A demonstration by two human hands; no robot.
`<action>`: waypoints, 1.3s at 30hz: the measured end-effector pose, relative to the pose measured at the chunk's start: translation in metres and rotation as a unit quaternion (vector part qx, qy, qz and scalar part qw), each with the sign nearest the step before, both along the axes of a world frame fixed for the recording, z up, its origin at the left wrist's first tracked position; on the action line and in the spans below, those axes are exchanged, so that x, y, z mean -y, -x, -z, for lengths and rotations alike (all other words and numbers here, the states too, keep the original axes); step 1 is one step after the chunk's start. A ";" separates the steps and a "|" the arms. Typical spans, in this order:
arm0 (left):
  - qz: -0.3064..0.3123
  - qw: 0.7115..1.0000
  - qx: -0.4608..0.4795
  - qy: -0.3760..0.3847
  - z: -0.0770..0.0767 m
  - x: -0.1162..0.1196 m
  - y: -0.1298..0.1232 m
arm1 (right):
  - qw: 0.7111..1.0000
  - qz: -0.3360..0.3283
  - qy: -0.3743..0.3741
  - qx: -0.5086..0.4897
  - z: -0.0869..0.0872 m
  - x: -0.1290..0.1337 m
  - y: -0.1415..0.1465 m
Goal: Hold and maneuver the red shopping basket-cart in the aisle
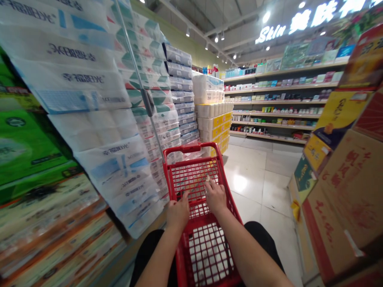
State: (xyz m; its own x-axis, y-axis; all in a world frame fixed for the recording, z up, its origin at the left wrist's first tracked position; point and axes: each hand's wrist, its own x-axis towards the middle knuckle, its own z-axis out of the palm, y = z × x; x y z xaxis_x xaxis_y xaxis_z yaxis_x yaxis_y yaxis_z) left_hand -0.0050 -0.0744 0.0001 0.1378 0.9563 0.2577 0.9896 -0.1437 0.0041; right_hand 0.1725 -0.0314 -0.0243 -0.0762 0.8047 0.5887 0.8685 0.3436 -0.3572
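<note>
A red plastic shopping basket with mesh walls stands in front of me, between my knees. Over its middle, my left hand is on the left side with the fingers curled in; whatever they hold is hidden. My right hand is closed beside it, a little farther forward. A small pale thing shows at its fingertips, too small to name. Beyond both hands, the far mesh wall and the basket's upper rim rise. Floor tiles show through the near mesh.
Tall stacks of wrapped tissue packs line the left, with green packs nearest. Toilet roll packs stand ahead. Cardboard boxes are piled close on the right. Stocked shelves close off the tiled aisle.
</note>
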 end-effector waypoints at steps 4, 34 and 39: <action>-0.013 1.000 -0.016 -0.005 -0.003 0.000 -0.002 | 0.999 -0.029 0.020 0.015 -0.002 -0.002 -0.001; 0.000 0.999 0.001 -0.043 0.004 -0.051 -0.008 | 0.991 -0.123 0.038 -0.035 0.007 0.014 0.013; 0.000 1.000 0.012 -0.024 0.003 -0.049 -0.007 | 0.986 -0.158 0.006 -0.060 0.021 0.005 0.010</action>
